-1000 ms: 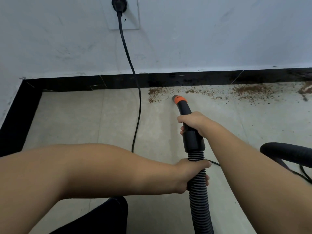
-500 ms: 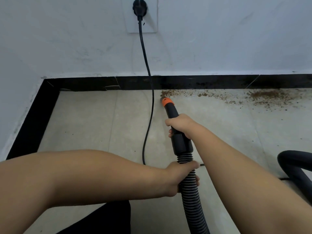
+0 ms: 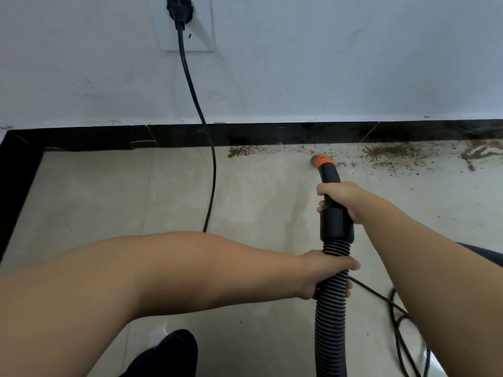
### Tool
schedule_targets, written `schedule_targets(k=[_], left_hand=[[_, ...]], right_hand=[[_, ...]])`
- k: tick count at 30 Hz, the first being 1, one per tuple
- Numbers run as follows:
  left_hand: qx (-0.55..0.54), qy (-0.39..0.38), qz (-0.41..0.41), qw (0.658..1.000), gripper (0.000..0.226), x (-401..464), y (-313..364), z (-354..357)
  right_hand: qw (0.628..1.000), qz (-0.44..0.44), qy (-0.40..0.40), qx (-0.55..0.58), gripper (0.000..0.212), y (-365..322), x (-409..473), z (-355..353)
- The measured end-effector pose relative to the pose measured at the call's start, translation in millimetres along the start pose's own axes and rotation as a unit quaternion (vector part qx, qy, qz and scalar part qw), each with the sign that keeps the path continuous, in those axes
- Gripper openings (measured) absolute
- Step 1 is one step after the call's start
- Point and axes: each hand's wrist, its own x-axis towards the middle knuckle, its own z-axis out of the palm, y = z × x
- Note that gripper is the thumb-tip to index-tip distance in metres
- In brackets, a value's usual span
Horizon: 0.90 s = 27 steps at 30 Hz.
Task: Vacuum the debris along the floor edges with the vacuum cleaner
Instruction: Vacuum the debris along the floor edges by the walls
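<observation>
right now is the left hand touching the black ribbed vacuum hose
Touching. The head view shows the left hand wrapped around the black ribbed vacuum hose just below its smooth cuff, thumb across the front and fingertips showing on the far side.

Home room corner, tiled floor [image 3: 95, 191], black skirting [image 3: 272, 133], wall socket [image 3: 187, 23]

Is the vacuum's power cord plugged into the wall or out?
Plugged in: the black plug sits in the white wall socket, and its cord hangs to the floor.
</observation>
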Motion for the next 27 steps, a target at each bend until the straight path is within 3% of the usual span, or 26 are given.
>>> schedule_targets(k=[11, 20, 27], left_hand=[[0.015, -0.022, -0.024, 0.999, 0.02, 20.3, 15.8, 24.2], [-0.036, 0.029, -0.004, 0.999, 0.02, 14.2, 17.8, 3.1], [-0.078, 0.047, 0.014, 0.996, 0.016, -0.8, 4.2, -8.9]], right_hand=[[0.994, 0.043, 0.074, 0.063, 0.03, 15.0, 11.3, -49.9], [0.999, 0.002, 0.028, 0.035, 0.019, -6.5, 17.7, -13.1], [1.0, -0.013, -0.011, 0.002, 0.023, -10.1, 10.4, 16.2]])
